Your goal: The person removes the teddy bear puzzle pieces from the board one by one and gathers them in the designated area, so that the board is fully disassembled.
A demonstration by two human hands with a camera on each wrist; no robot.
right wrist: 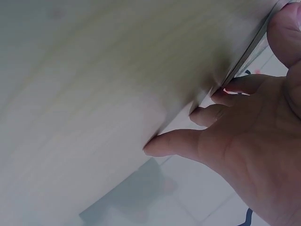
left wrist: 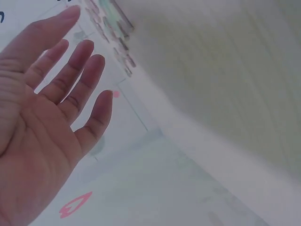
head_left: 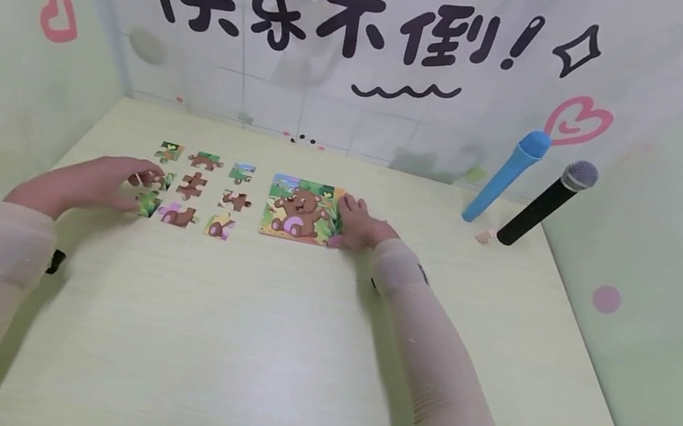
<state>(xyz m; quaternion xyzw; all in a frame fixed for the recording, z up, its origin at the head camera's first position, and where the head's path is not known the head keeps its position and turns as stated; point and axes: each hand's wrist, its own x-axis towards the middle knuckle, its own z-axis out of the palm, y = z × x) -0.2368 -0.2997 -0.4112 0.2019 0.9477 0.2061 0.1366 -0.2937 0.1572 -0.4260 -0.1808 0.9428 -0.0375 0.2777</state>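
Loose jigsaw pieces lie spread out at the left of the table, among them a brown one point(head_left: 192, 185) in the middle and a green one point(head_left: 148, 203) at the near left corner. My left hand point(head_left: 96, 183) is at the left column of pieces, thumb by the green one; the left wrist view shows the palm bare and the fingers point(left wrist: 94, 70) loosely bent, apart from one another. A square bear picture board point(head_left: 296, 214) lies flat right of the pieces. Along its right edge rests my right hand point(head_left: 361, 226), thumb at the near corner, with fingertips point(right wrist: 153, 146) down on the tabletop.
A blue microphone point(head_left: 505, 177) and a black microphone point(head_left: 544, 207) stand at the back right. Beside the black one lies a small pinkish bit point(head_left: 483, 236). Printed cloth walls point(head_left: 306, 100) enclose the pale table point(head_left: 262, 351) at the back and sides.
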